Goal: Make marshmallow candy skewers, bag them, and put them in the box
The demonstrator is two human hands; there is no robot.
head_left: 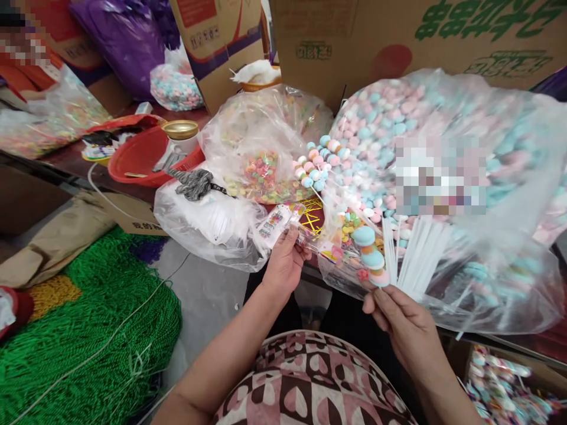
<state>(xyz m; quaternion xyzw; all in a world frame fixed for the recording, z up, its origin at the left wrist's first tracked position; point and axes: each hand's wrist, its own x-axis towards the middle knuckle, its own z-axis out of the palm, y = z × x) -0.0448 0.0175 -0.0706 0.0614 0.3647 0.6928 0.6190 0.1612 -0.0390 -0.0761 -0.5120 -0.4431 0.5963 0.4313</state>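
My right hand [405,324] pinches a white stick carrying round blue, orange and pink candies [371,260], held upright in front of a bundle of bare white sticks [419,254]. My left hand [283,262] is closed on the edge of a small clear printed wrapper [277,224] at the table's front. Finished candy skewers [316,162] lie across the bags just behind. A big clear bag of pink and blue candies [443,118] fills the right side, and a smaller bag of mixed coloured candies [263,174] sits in the middle.
A red basin [142,156] with a gold-lidded jar [180,131] stands at left. Cardboard boxes [354,41] line the back. Green netting [88,330] lies heaped on the floor at lower left. Another person's blurred figure is at the top left. A box of wrapped candy [505,383] sits low right.
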